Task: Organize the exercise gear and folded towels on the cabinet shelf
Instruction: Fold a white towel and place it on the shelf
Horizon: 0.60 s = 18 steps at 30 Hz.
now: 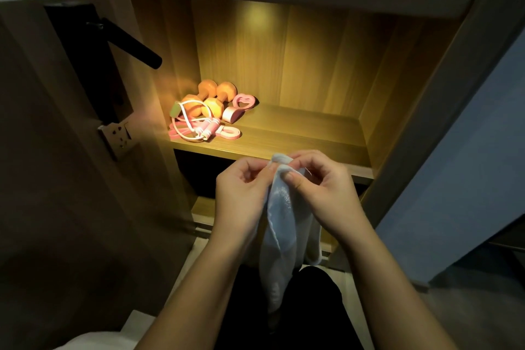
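A white towel (279, 224) hangs unfolded in front of the lit wooden shelf (298, 133). My left hand (241, 193) and my right hand (321, 187) both pinch its top edge, close together, just below the shelf's front lip. At the shelf's back left lie orange dumbbells (211, 99), a pink and white jump rope (196, 128), a pink heart-shaped grip ring (243, 101) and a pink band (230, 133), all bunched together.
The cabinet door (71, 150) stands open at left with a black lever handle (133, 45). Another white cloth (93, 335) shows at the bottom left corner. A blue-grey panel (468, 179) flanks the cabinet at right. A lower shelf (204, 210) lies beneath.
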Each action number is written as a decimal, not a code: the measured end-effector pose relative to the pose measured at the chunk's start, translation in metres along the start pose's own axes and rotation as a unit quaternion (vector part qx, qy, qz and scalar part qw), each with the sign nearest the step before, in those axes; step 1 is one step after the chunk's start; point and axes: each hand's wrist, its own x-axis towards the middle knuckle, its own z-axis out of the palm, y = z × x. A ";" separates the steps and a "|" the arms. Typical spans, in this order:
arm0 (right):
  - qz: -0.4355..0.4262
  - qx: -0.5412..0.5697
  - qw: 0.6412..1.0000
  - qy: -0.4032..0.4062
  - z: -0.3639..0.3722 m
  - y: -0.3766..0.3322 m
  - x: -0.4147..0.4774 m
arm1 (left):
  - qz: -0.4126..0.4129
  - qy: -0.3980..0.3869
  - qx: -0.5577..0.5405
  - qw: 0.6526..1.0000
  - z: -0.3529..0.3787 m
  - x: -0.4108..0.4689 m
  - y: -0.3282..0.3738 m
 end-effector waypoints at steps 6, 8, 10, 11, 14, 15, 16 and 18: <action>0.034 0.065 0.996 0.048 0.004 0.009 0.000 | 0.079 -0.039 0.032 0.996 -0.001 -0.004 -0.002; 0.047 0.074 0.995 0.053 0.007 0.012 0.000 | 0.093 -0.037 0.048 0.994 -0.002 -0.004 -0.005; 0.051 0.079 0.994 0.061 0.008 0.015 0.000 | 0.102 -0.040 0.052 0.993 -0.003 -0.004 -0.008; 0.050 0.083 0.993 0.067 0.007 0.017 0.001 | 0.104 -0.047 0.054 0.992 -0.003 -0.005 -0.010; 0.051 0.083 0.994 0.047 0.005 0.019 0.001 | 0.095 -0.059 0.076 0.991 -0.001 -0.006 -0.018; 0.047 0.051 0.997 0.033 0.003 0.019 0.001 | 0.093 -0.056 0.082 0.991 -0.001 -0.005 -0.020; 0.037 0.000 0.999 0.023 0.001 0.020 0.001 | 0.094 -0.054 0.086 0.990 -0.001 -0.004 -0.022; 0.016 -0.090 0.996 0.008 -0.002 0.022 0.002 | 0.104 -0.047 0.095 0.989 0.000 -0.002 -0.027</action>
